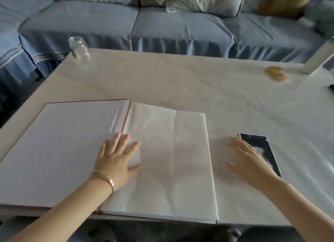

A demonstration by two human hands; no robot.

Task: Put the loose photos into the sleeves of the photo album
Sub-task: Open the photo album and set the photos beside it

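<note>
Table (180, 79): photo (260, 151) seemingly under right fingers (241, 144).

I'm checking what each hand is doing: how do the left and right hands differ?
The left hand rests flat on the open album near its spine; the right hand partly covers the loose photo beside the album. The left wrist wears a bracelet; the right is bare. Both are open, fingers spread.

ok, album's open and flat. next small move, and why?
Probably: with the right hand, pinch the dark photo by an edge and lift it. That hand lies open over the photo, gripping nothing, and the photo lies flat on the table just right of the album. The left hand presses flat by the spine, holding the page.
</note>
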